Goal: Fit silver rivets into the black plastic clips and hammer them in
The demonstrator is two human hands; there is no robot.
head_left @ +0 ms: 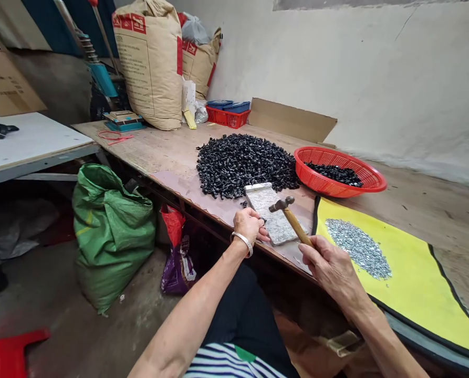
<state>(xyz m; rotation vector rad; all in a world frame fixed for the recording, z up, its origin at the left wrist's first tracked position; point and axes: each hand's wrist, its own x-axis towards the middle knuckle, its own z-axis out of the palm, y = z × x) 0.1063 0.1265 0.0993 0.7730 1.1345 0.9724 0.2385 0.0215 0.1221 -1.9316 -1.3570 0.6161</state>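
The left forearm is stretched toward the grey slab (275, 218) from its near left side, and a pale bracelet (245, 240) is worn at the wrist. The left hand (250, 224) is placed at the slab's near left edge, with the wrist bent and the fingers curled. A small black piece (262, 220) is pinched at its fingertips, just by that same edge; most of the piece is hidden by the fingers, and whether it is touched to the slab cannot be told.

The right forearm is reached in from the slab's near right side. By the right hand (326, 260), at the slab's near right corner, the wooden handle of a hammer (293, 223) is gripped, with the fingers wrapped about it. The hammer is tilted so that its metal head is seen over the middle of the slab; whether contact is made there cannot be told.

Beyond the slab, and to its left, a broad pile of black pieces (246, 163) is heaped. More are held in a red basket (324, 186) beyond its right side. To the slab's right, silvery metal bits (358, 249) are spread on a yellow sheet (407, 294).
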